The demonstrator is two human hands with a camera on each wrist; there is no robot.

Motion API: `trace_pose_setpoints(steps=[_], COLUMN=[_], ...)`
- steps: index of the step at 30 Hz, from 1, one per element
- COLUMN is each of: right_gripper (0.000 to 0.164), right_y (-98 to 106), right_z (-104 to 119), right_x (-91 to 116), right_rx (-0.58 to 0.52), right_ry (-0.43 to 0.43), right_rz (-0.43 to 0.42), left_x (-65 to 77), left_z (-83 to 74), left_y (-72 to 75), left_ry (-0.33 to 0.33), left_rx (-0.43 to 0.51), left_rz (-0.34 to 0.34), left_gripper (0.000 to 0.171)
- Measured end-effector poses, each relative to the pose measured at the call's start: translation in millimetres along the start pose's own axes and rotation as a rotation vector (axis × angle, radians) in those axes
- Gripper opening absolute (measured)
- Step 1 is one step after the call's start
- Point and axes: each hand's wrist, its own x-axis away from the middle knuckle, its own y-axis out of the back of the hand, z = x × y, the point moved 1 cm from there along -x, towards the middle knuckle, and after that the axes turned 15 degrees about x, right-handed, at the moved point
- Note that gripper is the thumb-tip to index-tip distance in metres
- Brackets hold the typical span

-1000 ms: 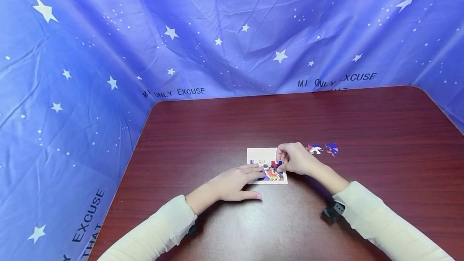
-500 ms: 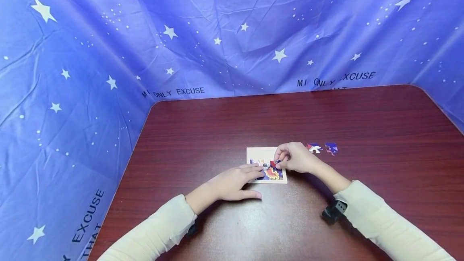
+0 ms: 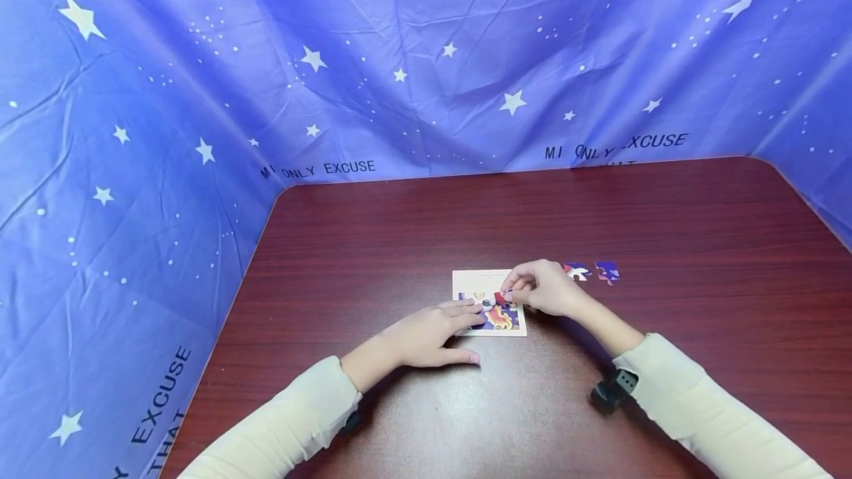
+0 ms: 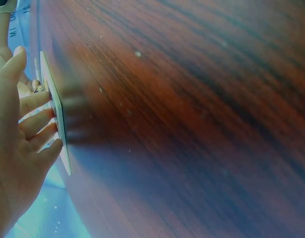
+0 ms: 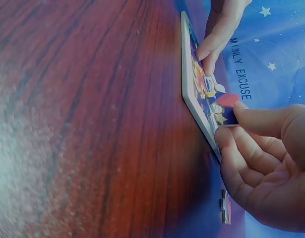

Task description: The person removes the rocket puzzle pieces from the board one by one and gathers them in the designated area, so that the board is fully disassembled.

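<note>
A small puzzle board (image 3: 470, 282) with a pale border and a colourful picture lies flat near the middle of the table. My left hand (image 3: 429, 335) rests on its left part, fingers straight and thumb spread out onto the table. In the left wrist view, the fingertips (image 4: 50, 119) press against the board's face. At the board's right side, my right hand (image 3: 547, 289) pinches a red and dark-blue puzzle piece (image 5: 228, 101) between thumb and fingers. That piece stands tilted over the picture in the right wrist view. Fingers hide parts of the picture.
Two loose puzzle pieces, one red, white and blue (image 3: 577, 271) and one mostly blue (image 3: 607, 272), lie right of the board, beyond the right hand. The dark red wooden table (image 3: 373, 242) meets a blue star-printed curtain (image 3: 426, 35) behind and at the sides.
My right hand has shifted slightly to the left over the board with the puzzle piece in its grip. The left hand has stayed in place.
</note>
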Motion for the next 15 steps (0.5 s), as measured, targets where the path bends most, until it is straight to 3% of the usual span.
trace_pose_setpoints(steps=[8, 15], right_gripper=[0.011, 0.015], right_y=[1.0, 0.5], right_z=[-0.7, -3.3], right_x=[1.6, 3.2], right_rx=[-0.041, -0.137], right_ry=[-0.094, -0.115], right_rz=[-0.019, -0.015], left_x=[0.5, 0.3], left_z=[-0.5, -0.8], left_y=[-0.2, -0.4], left_ry=[0.006, 0.012], left_rx=[0.01, 0.006], left_rz=[-0.001, -0.002], left_gripper=[0.062, 0.062])
